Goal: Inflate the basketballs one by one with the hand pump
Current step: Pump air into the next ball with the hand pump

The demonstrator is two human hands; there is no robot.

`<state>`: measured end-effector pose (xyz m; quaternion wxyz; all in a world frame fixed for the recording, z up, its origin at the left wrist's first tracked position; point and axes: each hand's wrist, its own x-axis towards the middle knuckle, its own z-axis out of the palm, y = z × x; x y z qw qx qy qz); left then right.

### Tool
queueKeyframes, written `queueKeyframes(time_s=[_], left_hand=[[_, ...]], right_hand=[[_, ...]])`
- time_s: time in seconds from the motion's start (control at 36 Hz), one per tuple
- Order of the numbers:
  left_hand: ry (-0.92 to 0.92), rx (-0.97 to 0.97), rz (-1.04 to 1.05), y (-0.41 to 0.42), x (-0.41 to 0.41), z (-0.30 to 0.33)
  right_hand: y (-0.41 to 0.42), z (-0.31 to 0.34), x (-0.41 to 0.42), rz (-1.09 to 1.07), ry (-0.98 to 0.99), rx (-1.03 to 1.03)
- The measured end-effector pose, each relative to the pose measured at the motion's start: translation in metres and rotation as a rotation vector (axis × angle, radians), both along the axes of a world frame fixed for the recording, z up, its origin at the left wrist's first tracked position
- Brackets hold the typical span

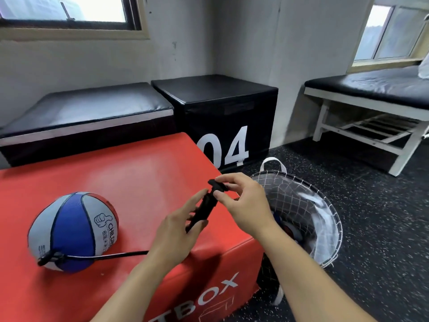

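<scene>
Head view: left hand [178, 226] holds the black pump [204, 211] barrel, right hand [241, 203] pinches its handle; the "CHILDREN" basketball [72, 231] rests left on the red "TBOX" box [130, 177], with another ball in the net basket [308, 219] on the right.

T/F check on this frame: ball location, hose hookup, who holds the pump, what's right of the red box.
1. The basketball lies on the red box. True.
2. The hose is disconnected from the ball. False: its end sits at the ball's valve.
3. The left hand holds the pump barrel, the right hand its handle. True.
4. A solid plastic bucket stands right of the box. False: it is a mesh basket.
</scene>
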<state>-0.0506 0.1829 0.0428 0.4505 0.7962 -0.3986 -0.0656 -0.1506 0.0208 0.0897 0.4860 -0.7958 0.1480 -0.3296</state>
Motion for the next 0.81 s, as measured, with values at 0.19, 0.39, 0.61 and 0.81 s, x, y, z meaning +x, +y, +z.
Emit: queueKeyframes(time_s=[0.19,0.39,0.61,0.81], left_hand=[[-0.016,0.025,-0.042,-0.001,-0.003,0.002],[-0.056,0.038,-0.049,0.002,-0.005,0.001],[-0.028,0.020,-0.054,0.004,-0.002,0.000],[-0.003,-0.010,-0.053,0.005,0.002,-0.001]], right_hand=[[-0.036,0.035,-0.011,-0.159,-0.255,0.227],[-0.041,0.043,-0.019,-0.217,-0.308,0.222],[-0.019,0.041,-0.015,-0.209,-0.217,-0.015],[0.002,0.023,-0.004,-0.099,-0.089,-0.070]])
